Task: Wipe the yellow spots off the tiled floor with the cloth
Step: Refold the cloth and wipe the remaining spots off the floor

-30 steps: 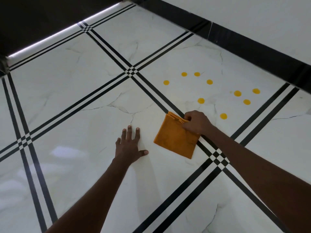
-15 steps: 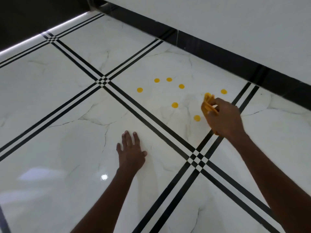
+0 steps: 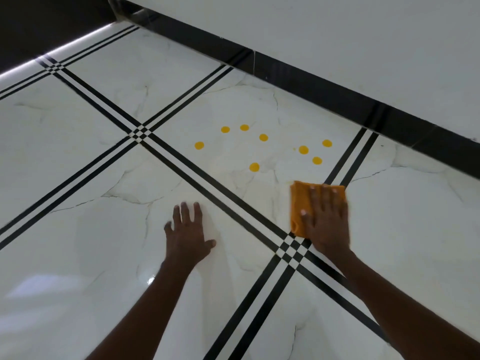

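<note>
Head view: right hand [image 3: 327, 224], flat, now pressed folded orange cloth [image 3: 298, 203] onto white tiled floor [image 3: 104, 157] below yellow spots [image 3: 254, 167], covering one; left hand [image 3: 187, 236] stayed splayed, empty.

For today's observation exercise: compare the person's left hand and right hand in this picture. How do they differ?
The left hand lies bare on the white tile; the right hand presses on the orange cloth. The left hand is farther from the yellow spots; the right hand is just below them, beside the black-striped crossing. Both lie flat, palm down, fingers pointing toward the wall.
</note>
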`<state>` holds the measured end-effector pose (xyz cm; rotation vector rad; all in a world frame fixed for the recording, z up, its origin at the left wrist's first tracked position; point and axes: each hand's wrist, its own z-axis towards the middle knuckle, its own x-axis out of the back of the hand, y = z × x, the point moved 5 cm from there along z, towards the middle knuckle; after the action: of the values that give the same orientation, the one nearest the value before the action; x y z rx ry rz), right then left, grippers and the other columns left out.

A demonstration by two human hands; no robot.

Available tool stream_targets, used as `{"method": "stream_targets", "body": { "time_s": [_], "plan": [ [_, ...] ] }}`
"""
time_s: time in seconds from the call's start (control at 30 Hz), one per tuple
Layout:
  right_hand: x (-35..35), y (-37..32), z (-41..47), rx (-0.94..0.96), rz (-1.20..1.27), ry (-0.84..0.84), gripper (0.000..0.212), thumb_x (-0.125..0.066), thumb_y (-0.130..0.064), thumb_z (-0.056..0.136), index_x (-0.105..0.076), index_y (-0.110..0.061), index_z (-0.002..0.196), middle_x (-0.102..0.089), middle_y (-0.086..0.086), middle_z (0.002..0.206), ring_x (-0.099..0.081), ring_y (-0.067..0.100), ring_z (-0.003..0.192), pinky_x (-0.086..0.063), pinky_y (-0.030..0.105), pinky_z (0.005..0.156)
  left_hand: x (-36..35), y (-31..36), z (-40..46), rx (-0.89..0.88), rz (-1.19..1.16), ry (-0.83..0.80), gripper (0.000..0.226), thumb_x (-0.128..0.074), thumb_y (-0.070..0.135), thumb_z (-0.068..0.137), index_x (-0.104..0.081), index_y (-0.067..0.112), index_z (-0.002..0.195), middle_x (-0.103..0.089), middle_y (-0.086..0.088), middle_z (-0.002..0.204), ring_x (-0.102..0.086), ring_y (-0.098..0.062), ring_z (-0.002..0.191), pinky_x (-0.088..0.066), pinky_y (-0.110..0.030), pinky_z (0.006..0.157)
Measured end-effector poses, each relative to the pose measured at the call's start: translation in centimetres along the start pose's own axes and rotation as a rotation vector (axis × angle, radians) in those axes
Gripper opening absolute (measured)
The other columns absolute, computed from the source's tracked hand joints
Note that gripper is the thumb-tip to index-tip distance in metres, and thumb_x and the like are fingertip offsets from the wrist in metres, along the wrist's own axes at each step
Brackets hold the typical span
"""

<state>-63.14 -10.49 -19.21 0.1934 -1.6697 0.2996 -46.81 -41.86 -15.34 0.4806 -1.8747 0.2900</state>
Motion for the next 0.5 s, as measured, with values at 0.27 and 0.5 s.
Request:
{"method": "stream_targets", "body": {
  "time_s": [0.27,0.5],
  "plan": [
    [2.2,2.6,9.6,-0.434,0.108,-0.030,0.075,-0.021,-0.054,0.100,-0.017,-0.008,0.160,-0.017,0.031,0.164,-0.014,0.052,0.152,-0.015,0.071,0.119,-1.3,1.5,3.6,-0.096,0.050,-0.079,0.134,-0.066,0.081,0.067,0.012,0.023,0.160,0.020,-0.015,0.166,0.011,-0.035,0.155,-0.011,-0.055,0.123],
    [0.1,-7.9,4.7,0.092,0.047,0.011,0.073,-0.026,-0.057,0.101,-0.013,-0.021,0.164,-0.015,0.016,0.170,-0.012,0.040,0.157,-0.007,0.061,0.125,-0.5,1.8,4.0,-0.113,0.082,-0.187,0.139,-0.071,0.076,0.068,0.018,0.020,0.159,0.026,-0.016,0.164,0.014,-0.037,0.154,-0.017,-0.053,0.123]
  ]
}}
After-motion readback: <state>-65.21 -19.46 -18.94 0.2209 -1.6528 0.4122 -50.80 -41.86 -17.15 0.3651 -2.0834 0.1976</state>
